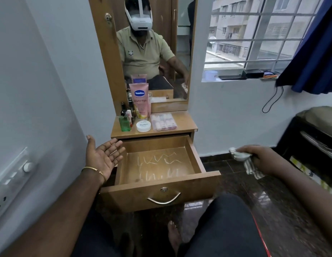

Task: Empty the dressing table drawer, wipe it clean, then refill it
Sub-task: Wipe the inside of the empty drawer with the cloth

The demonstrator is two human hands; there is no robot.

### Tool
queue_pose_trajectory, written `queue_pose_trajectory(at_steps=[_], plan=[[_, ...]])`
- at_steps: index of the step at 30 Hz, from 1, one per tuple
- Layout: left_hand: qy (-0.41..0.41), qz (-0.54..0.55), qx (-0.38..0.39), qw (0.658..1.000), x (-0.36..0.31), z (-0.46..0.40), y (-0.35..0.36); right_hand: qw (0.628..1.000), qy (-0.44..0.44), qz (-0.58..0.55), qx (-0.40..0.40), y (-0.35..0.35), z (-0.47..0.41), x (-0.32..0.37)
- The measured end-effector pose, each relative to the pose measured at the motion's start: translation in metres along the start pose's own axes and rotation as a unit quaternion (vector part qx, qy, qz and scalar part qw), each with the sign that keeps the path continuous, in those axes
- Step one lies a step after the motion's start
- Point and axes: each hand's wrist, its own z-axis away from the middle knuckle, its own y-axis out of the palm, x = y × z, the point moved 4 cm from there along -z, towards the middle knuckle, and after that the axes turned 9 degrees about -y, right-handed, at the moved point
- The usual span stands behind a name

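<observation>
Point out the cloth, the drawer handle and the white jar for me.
cloth [241, 156], head view, on the bunched part beside the right hand.
drawer handle [163, 200], head view, on the middle of the curved metal bar.
white jar [143, 125], head view, on its lid.

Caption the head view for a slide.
Emptied drawer pulled open, streaked inside; right hand holds cloth, left hand open beside it, toiletries on top.

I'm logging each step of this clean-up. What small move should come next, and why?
Probably bring the right hand, gripping the white cloth, over into the open wooden drawer: it holds nothing, and pale streaks mark its floor. The left hand hovers open.
</observation>
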Motion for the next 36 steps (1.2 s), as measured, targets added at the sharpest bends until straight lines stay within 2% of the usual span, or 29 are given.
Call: queue_pose_trajectory(at_steps=[3,5,7,10,11,12,14,16,19,21,24,27,32,36], plan=[[0.009,0.072,0.012,0.997,-0.021,-0.009,-0.015,0.993,0.02,-0.094,-0.065,0.008,-0.019,0.024],[0.018,0.083,0.011,0.996,-0.032,-0.016,-0.027,0.973,0.048,-0.203,-0.1,0.017,-0.036,0.049],[0.022,0.057,0.013,0.998,-0.033,-0.024,-0.033,0.915,0.087,-0.374,-0.125,0.032,-0.052,0.078],[0.041,-0.016,0.006,0.999,-0.025,-0.041,-0.038,0.775,0.156,-0.605,-0.09,0.069,-0.078,0.129],[0.051,-0.035,0.003,0.998,-0.021,-0.044,-0.037,0.749,0.17,-0.638,-0.058,0.079,-0.084,0.148],[0.061,-0.047,0.003,0.997,-0.016,-0.047,-0.037,0.739,0.173,-0.65,-0.022,0.091,-0.092,0.166],[0.079,-0.053,0.002,0.996,-0.007,-0.053,-0.039,0.772,0.177,-0.609,0.042,0.115,-0.106,0.201],[0.083,-0.048,-0.012,0.995,0.001,-0.06,-0.043,0.843,0.15,-0.511,0.079,0.138,-0.119,0.234],[0.066,-0.058,-0.05,0.995,0.0,-0.074,-0.05,0.949,0.028,-0.309,0.061,0.164,-0.148,0.276],[0.051,-0.081,-0.064,0.993,-0.004,-0.082,-0.048,0.979,-0.068,-0.173,0.083,0.18,-0.167,0.301],[0.027,-0.095,-0.074,0.992,-0.003,-0.088,-0.042,0.971,-0.177,-0.002,0.161,0.207,-0.179,0.329],[0.008,-0.109,-0.069,0.992,0.003,-0.089,-0.037,0.953,-0.223,0.053,0.199,0.217,-0.167,0.342],[0.021,-0.177,-0.066,0.982,0.001,-0.087,-0.028,0.944,-0.192,-0.013,0.269,0.188,-0.142,0.32],[0.041,-0.212,-0.055,0.975,0.003,-0.082,-0.021,0.96,-0.151,0.073,0.223,0.151,-0.163,0.263]])
